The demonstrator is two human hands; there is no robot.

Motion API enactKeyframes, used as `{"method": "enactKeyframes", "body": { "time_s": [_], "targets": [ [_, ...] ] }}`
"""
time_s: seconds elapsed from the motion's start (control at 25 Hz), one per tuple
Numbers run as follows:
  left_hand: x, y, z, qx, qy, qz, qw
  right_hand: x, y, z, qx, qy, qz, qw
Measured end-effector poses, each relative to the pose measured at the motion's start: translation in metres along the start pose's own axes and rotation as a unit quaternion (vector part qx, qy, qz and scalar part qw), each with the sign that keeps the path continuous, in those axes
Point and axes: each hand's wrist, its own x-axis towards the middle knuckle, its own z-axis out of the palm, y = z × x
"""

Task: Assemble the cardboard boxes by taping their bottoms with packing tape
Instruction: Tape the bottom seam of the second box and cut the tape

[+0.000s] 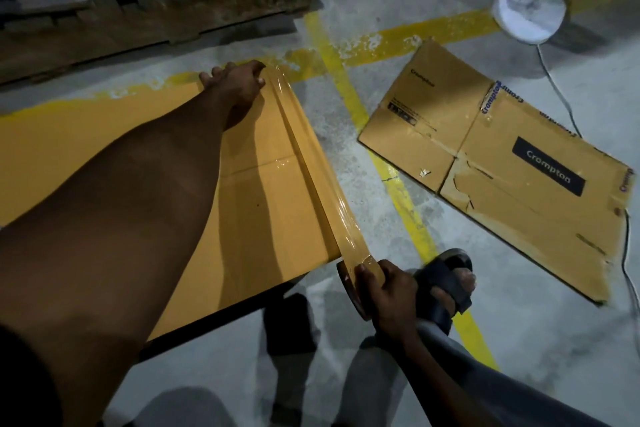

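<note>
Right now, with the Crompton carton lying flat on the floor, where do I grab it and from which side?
Pinch the flattened carton on its long edge facing the person, probably near the left corner. It lies flat, so only the edges offer a grip, with fingers slid underneath. The fan cable runs by the far side, so avoid coming from there.

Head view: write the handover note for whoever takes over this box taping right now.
The left hand presses the tape's start at the far edge of the box.
The right hand grips the tape roll just past the near edge.
The tape strip is stretched between them along the box.
Done: strip pulled out full length.
Left: press it down and cut it. The flattened Crompton carton lies on the floor at right, not assembled.
</note>
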Motion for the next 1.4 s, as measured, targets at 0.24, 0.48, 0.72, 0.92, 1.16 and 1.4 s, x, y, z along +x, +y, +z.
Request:
{"method": "enactKeyframes", "body": {
  "time_s": [0.24,0.48,0.72,0.92,1.16,1.4],
  "targets": [
    [0.000,-0.001,0.001,-0.003,-0.004,0.002,1.000,0.003,0.011,0.010,-0.018,-0.028,0.024,0.999],
    [0.000,-0.002,0.004,-0.002,0.010,0.007,1.000,0.005,0.013,0.017,0.014,-0.057,0.068,0.996],
    [-0.038,0.010,0.011,0.085,0.061,0.003,0.994,0.006,0.013,0.016,0.042,-0.046,0.091,0.994],
    [-0.149,0.029,0.043,0.154,0.059,0.185,0.969,0.010,0.004,0.006,0.025,-0.049,0.056,0.997],
    [-0.278,0.040,0.102,0.224,-0.026,0.374,0.900,0.002,-0.016,-0.010,-0.011,-0.132,0.069,0.989],
    [-0.289,0.046,0.086,0.252,-0.048,0.369,0.893,-0.001,-0.017,-0.024,-0.213,-0.212,-0.043,0.953]
  ]
}}
